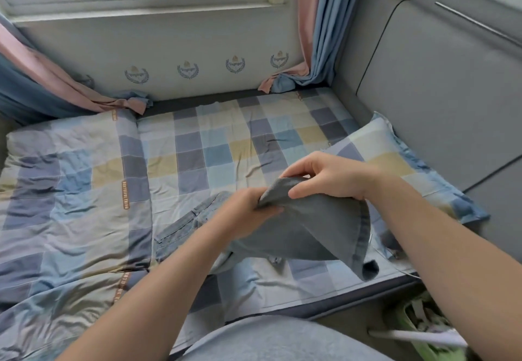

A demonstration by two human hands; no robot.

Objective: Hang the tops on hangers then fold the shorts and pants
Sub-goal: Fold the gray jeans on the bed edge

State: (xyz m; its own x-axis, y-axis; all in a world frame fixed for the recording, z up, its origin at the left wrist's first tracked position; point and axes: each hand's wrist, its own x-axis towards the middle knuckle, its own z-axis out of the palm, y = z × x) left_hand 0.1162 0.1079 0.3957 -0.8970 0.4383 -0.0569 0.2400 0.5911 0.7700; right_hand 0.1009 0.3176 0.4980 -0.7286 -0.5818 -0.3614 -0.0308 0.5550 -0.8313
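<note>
At the far left a pink and blue curtain (42,78) drapes down onto the edge of the bed. Beside it a folded quilt in blue, grey and yellow checks (70,191) covers the left part of the bed, lying on the matching checked bedsheet (226,140).

Right of the quilt, a light blue denim garment with stitched pocket seams (180,225) lies flat on the sheet. My left forearm crosses over part of it.

My left grip (248,208) is closed round a bunch of a soft grey fabric garment with a wide hem band (310,231), fingers curled into the cloth. That garment is lifted off the bed in front of me, between my two hands. Its lower part hangs down over the near edge of the mattress and overlaps the denim piece. I cannot tell whether it is a top or a pair of shorts.

My right grip (324,177) pinches the upper fold of the same grey garment between thumb and curled fingers, just beside my left.

Further right, a checked pillow with a blue frilled border (395,163) rests against the grey padded headboard (437,92). At the lower right, below the bed edge, lies a blurred green and white object (423,326).
</note>
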